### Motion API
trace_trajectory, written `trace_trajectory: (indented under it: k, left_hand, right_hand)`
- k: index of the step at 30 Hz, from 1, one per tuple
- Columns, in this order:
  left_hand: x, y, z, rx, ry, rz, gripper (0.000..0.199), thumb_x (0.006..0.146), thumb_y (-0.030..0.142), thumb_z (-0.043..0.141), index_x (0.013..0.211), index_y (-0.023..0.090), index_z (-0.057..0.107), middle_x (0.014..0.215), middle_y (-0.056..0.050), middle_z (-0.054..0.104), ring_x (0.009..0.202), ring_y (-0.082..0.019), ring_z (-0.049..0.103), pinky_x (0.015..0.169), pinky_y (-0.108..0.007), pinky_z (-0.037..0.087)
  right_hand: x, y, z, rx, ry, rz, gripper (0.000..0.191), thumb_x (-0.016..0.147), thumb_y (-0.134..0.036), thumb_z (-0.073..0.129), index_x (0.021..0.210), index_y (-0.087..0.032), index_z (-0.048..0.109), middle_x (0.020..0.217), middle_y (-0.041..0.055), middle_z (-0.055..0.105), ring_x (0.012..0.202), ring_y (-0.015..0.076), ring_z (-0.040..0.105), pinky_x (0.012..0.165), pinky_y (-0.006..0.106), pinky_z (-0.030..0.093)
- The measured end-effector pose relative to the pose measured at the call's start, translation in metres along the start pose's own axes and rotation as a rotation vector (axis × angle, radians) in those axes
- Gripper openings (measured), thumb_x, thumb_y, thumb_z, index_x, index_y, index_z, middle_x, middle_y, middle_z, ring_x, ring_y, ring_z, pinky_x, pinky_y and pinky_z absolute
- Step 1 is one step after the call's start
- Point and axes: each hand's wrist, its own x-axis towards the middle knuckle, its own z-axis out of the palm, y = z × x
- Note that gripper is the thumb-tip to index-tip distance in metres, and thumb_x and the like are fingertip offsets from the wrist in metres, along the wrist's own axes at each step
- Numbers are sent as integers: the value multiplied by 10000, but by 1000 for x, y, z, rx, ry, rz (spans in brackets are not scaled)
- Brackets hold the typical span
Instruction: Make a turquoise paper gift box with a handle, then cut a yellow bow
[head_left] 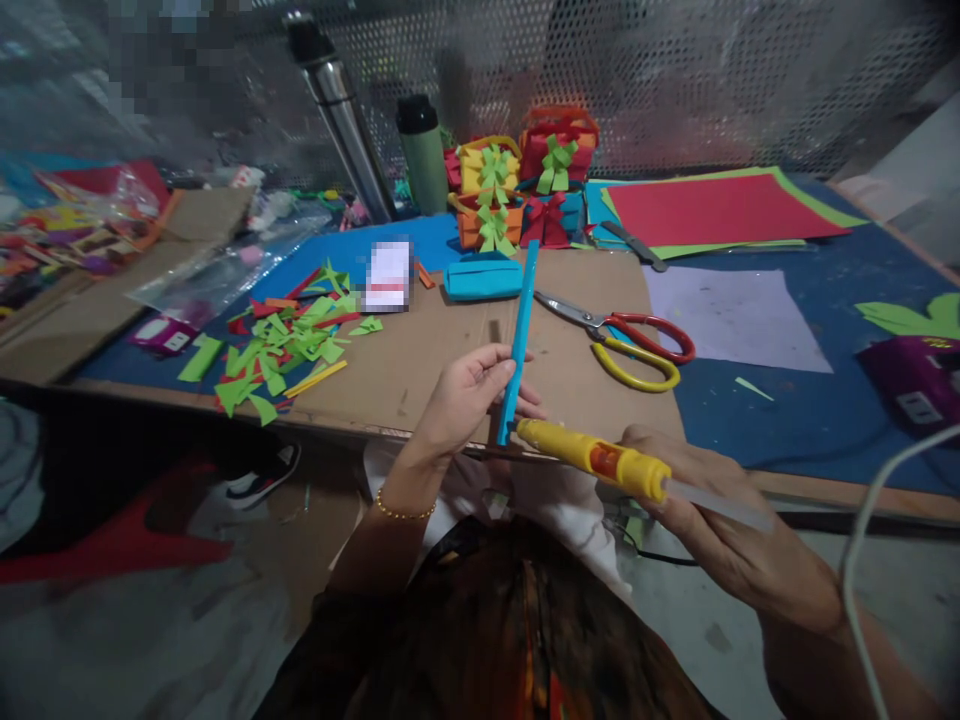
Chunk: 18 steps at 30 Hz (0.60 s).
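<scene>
My left hand (480, 390) pinches a narrow blue strip (523, 325) between thumb and fingers, holding it nearly upright over the table's front edge. In my right hand (712, 510) is a yellow hot glue gun (592, 455), a clear glue stick jutting from its back. The gun's nozzle points left, close to the strip's lower end; whether they touch I cannot tell. Beyond the strip lies a folded blue piece (484, 280) on the cardboard (420, 370). Scissors (615, 335) with one red and one yellow handle rest to the right, blades towards the strip.
Green and red scraps (289, 345) are heaped at left. Small bow-decorated boxes (491, 190) and two bottles, one steel (345, 120) and one green (422, 155), stand behind. Coloured sheets (727, 210) and a utility knife (634, 246) lie at back right. A white cord (862, 540) hangs at right.
</scene>
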Motion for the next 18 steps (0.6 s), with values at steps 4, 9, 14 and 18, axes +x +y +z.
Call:
trace_trajectory:
  k: [4, 9, 14, 18]
  left_hand:
    - [1, -1, -2, 14, -6, 4, 373, 926, 415, 683, 1170, 137, 639, 776, -49, 771, 669, -191, 783, 611, -251, 596]
    - [2, -3, -3, 14, -3, 26, 380, 926, 399, 689, 1174, 116, 633, 773, -66, 780, 690, -188, 787, 628, -241, 593]
    - [-1, 0, 1, -27, -13, -2, 342, 937, 401, 670, 1149, 139, 607, 745, -33, 755, 670, -208, 791, 612, -275, 619]
    - [-1, 1, 2, -34, -19, -2, 342, 937, 393, 672, 1159, 141, 605, 743, -24, 751, 663, -205, 791, 611, -277, 628]
  right_hand:
    - [0, 1, -1, 9, -19, 13, 392, 1109, -466, 377, 899, -238, 616, 759, 35, 660, 646, 176, 643, 573, 277, 513]
    - [3, 4, 0, 26, -3, 12, 377, 1112, -456, 387, 879, -242, 592, 740, 9, 623, 631, 151, 593, 569, 257, 483]
    - [-3, 3, 0, 17, -43, -15, 290, 1104, -409, 428, 985, -230, 624, 816, 34, 681, 719, 169, 670, 639, 259, 535]
    - [-5, 1, -1, -8, -56, -17, 296, 1103, -413, 419, 1002, -225, 625, 828, 54, 694, 725, 184, 681, 643, 273, 541]
